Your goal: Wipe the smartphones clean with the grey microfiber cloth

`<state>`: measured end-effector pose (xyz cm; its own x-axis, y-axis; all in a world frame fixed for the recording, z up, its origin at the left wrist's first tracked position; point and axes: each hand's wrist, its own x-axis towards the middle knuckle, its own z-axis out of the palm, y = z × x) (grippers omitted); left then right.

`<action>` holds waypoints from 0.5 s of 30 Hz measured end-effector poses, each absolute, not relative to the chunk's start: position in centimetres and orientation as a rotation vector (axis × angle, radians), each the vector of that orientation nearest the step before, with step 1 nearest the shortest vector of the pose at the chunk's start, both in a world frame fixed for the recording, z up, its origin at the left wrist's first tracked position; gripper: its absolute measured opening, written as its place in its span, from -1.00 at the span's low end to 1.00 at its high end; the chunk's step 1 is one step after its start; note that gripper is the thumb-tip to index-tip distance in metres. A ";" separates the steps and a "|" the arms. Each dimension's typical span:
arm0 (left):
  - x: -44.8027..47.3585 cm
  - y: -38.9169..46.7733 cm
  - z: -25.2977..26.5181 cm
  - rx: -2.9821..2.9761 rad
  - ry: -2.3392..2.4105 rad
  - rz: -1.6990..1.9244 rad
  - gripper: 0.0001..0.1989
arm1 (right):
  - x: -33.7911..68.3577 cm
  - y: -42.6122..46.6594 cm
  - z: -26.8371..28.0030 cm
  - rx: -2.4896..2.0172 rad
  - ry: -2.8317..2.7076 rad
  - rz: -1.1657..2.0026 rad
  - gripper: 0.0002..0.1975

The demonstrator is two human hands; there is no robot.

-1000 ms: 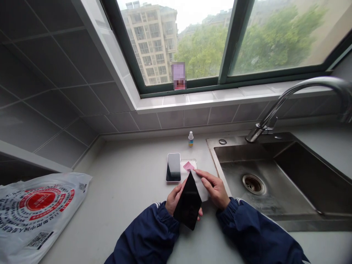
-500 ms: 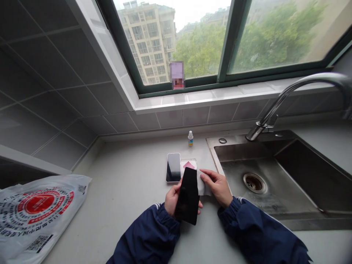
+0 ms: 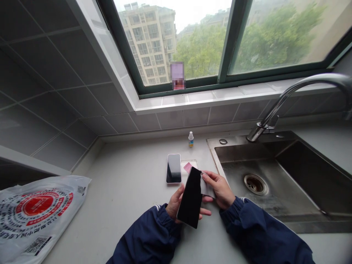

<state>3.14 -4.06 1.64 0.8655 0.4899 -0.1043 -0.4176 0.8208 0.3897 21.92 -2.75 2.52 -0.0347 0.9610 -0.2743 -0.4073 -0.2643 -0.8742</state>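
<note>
My left hand (image 3: pixel 175 201) supports a black-screened phone (image 3: pixel 191 200) from below, thumb along its left side and fingertips showing past its right edge. In my right hand (image 3: pixel 220 187) a thin grey cloth (image 3: pixel 206 186) with a zigzag edge is pinched between thumb and fingers; it lies against the phone's upper right side. Behind the phone, a clear case (image 3: pixel 194 162) lies on the counter with a pink paper piece (image 3: pixel 187 167) on it, partly hidden. Left of the case rests a second phone (image 3: pixel 174 168). Farther back stands a small white dropper bottle (image 3: pixel 191 139).
To the right is a steel sink (image 3: pixel 217 161) with a chrome tap (image 3: pixel 275 104) curving over it. A white plastic bag with red print (image 3: pixel 41 212) sits at the counter's left. A window with a green frame (image 3: pixel 225 79) rises behind.
The phone has shifted slightly right and tilted a little more in my left hand. My left fingers now reach farther past its right edge. The cloth appears more folded against the phone.
</note>
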 end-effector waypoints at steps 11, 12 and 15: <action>3.1 -3.9 1.0 0.378 0.210 0.462 -0.06 | 22.1 -2.5 2.5 -1.057 -0.591 1.579 -0.55; 2.9 -3.8 1.1 0.352 0.228 0.436 -0.03 | 22.2 -2.5 2.4 -1.054 -0.585 1.578 -0.55; 2.1 -3.9 1.0 0.298 0.251 0.354 -0.11 | 22.4 -2.5 2.4 -1.040 -0.587 1.588 -0.53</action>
